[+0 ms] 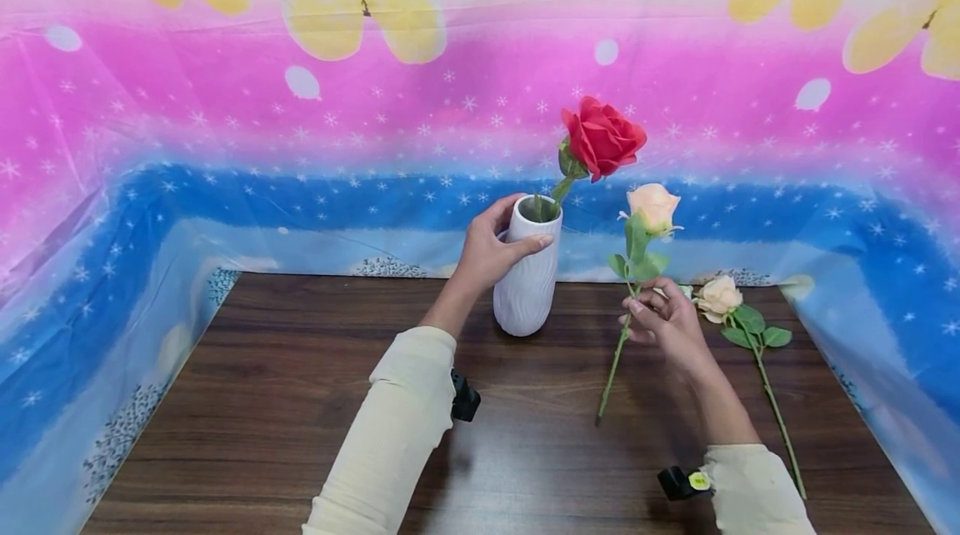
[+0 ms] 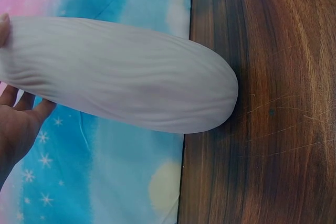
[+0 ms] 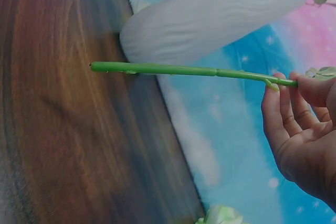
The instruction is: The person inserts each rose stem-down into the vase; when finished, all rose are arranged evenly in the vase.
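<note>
Nearest the person, the right hand (image 1: pixel 667 322) pinches the peach rose (image 1: pixel 652 208) by its stem just under the leaves, bloom up and stem tip hanging just above the wooden table (image 1: pixel 300 402), while a second pale rose (image 1: pixel 720 295) lies flat just beside that hand. Farther back the left hand (image 1: pixel 491 250) wraps fingers and thumb round the neck of the white vase (image 1: pixel 527 281), which stands upright near the table's back edge with a red rose (image 1: pixel 602 137) already leaning out of it. The narrow mouth looks likely to snag the leaves or knock the red rose, and a loosened grip could tip the vase into the draped cloth (image 1: pixel 225 185) close behind; open table lies in front and to the left.
</note>
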Motion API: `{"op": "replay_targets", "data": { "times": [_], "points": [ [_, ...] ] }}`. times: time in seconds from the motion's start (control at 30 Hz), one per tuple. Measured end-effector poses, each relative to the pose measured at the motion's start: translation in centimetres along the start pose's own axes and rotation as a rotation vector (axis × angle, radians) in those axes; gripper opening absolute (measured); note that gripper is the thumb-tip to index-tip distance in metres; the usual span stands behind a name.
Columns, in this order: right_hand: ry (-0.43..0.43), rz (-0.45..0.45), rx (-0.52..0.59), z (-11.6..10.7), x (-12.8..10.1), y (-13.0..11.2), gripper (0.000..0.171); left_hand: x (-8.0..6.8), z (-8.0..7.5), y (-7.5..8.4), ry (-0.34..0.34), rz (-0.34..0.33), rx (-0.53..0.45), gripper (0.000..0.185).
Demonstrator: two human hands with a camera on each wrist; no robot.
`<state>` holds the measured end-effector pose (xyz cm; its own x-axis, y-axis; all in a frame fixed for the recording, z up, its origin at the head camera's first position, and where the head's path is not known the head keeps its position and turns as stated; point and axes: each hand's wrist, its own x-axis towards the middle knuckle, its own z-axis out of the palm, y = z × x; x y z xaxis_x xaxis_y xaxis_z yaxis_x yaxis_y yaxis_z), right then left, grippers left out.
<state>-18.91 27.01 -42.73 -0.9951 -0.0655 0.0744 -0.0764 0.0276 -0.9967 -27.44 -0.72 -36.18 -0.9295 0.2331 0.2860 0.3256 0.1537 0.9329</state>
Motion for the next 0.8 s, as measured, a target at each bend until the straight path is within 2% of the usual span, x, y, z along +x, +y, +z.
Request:
{"op": "replay_targets", "data": {
  "times": [0.27, 0.8],
  "points": [
    [0.006, -0.070, 0.049, 1.0, 0.0, -1.8, 0.009, 0.0, 0.0, 0.0, -0.001, 0.000, 0.004, 0.069],
    [-0.037, -0.226, 0.116, 2.3, 0.3, -4.6, 0.009, 0.0, 0.0, 0.0, -0.003, 0.009, 0.002, 0.069]
  ]
}}
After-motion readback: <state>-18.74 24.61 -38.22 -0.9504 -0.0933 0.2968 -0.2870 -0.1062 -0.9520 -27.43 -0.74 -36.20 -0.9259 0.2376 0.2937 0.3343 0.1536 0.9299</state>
